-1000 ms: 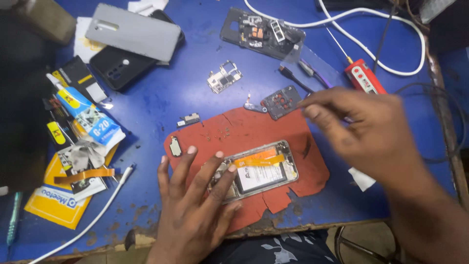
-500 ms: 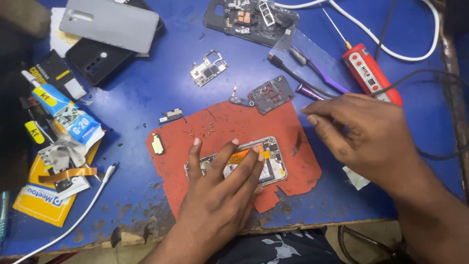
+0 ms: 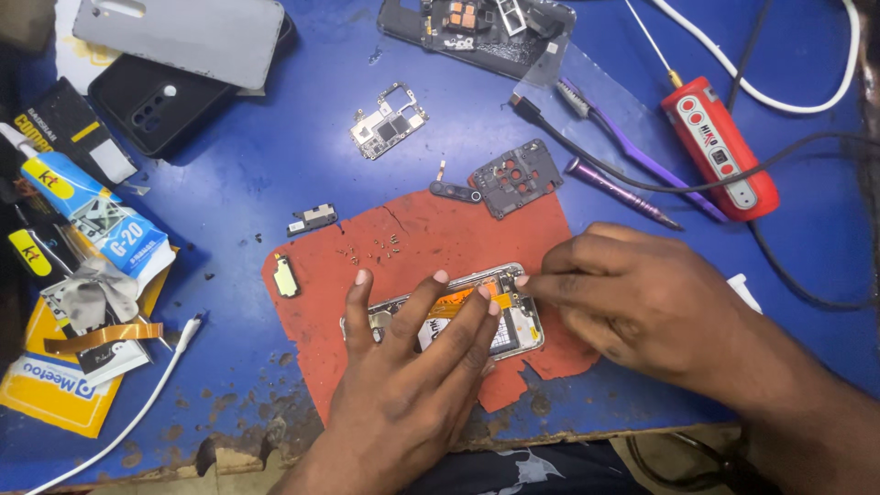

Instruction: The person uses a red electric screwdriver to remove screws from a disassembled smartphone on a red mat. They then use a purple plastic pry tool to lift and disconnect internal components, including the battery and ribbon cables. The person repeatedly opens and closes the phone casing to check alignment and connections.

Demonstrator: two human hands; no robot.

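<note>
Red rubber matting (image 3: 431,238), torn at its near edge, lies toward the front edge of the blue tabletop (image 3: 229,183), and the opened phone (image 3: 513,321) rests on it, near the mat's front right part. Your left hand (image 3: 412,385) lies flat on the phone with fingers spread, pressing it down rather than gripping it. Your right hand (image 3: 642,302) comes in from the right, fingers pinched together at the phone's upper right corner beside the orange flex strip (image 3: 467,301); whether it holds anything between them you cannot tell. Tiny screws (image 3: 371,249) sit on the mat's far part. Behind the mat lie a dark shield plate (image 3: 516,178), a circuit board (image 3: 389,120), and toward the right edge a red tool (image 3: 720,147).
</note>
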